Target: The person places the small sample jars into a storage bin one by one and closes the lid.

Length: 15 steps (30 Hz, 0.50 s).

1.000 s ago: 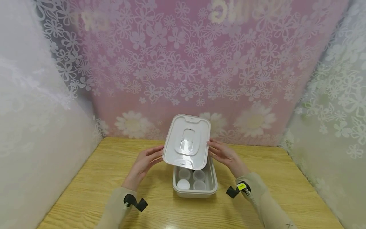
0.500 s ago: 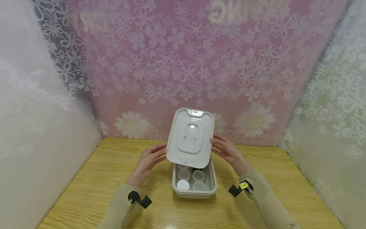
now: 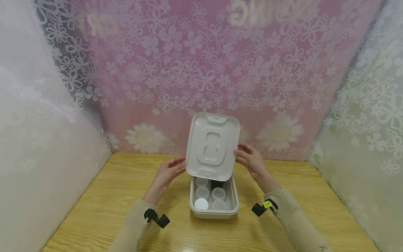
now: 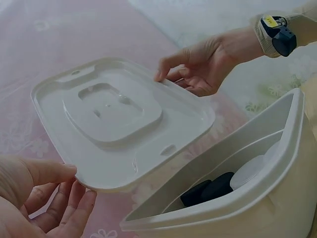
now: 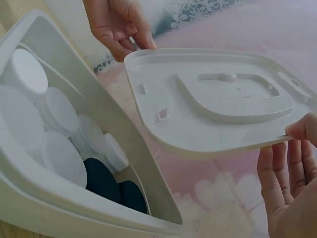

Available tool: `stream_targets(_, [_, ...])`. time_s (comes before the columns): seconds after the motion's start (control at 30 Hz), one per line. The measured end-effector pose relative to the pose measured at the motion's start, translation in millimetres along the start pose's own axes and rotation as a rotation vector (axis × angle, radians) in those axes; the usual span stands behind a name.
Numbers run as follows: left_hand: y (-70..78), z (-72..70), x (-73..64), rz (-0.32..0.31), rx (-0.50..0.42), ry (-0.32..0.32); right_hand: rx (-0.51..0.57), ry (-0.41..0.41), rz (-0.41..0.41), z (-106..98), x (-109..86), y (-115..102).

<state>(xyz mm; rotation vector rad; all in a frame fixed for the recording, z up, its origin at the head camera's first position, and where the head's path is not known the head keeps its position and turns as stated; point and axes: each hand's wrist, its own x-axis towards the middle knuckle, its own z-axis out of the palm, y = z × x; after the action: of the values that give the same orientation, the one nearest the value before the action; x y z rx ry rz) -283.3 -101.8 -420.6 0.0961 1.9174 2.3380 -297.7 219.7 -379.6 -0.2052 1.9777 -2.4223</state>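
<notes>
A white plastic lid is held tilted up, its inner face toward the head camera, above the back of an off-white storage box. My left hand pinches the lid's lower left edge, thumb on one face and fingers on the other. On the opposite edge, my right hand pinches it the same way. Inside the box stand several white-capped containers and two dark, rounded items near one end. The lid hides the back of the box in the head view.
The box rests on a wood-grain table. Behind the table hangs a pink flowered curtain, with pale walls at both sides. Each sleeve bears a black wrist strap.
Both hands have raised the lid and tilted it more upright, shifting it slightly right. More of the box's inside shows, including a dark item. The box has stayed in place.
</notes>
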Motion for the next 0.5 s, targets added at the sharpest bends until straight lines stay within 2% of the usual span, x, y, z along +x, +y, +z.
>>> stream_targets(0.23, [0.5,0.1,0.9,0.013,-0.001,-0.028,-0.016,0.042,-0.058,2.3,5.4,0.7])
stream_targets(0.37, [1.6,-2.8,-0.7,-0.03,-0.035,-0.041,-0.023,0.069,-0.107,2.2,8.5,2.2])
stream_targets(0.43, [2.7,-3.4,-1.6,-0.069,-0.044,-0.08,-0.029,0.077,-0.128,1.5,9.6,2.8])
stream_targets(0.5, [4.2,-2.6,-2.6,-0.106,-0.058,-0.149,-0.031,0.084,-0.147,0.6,10.5,3.3])
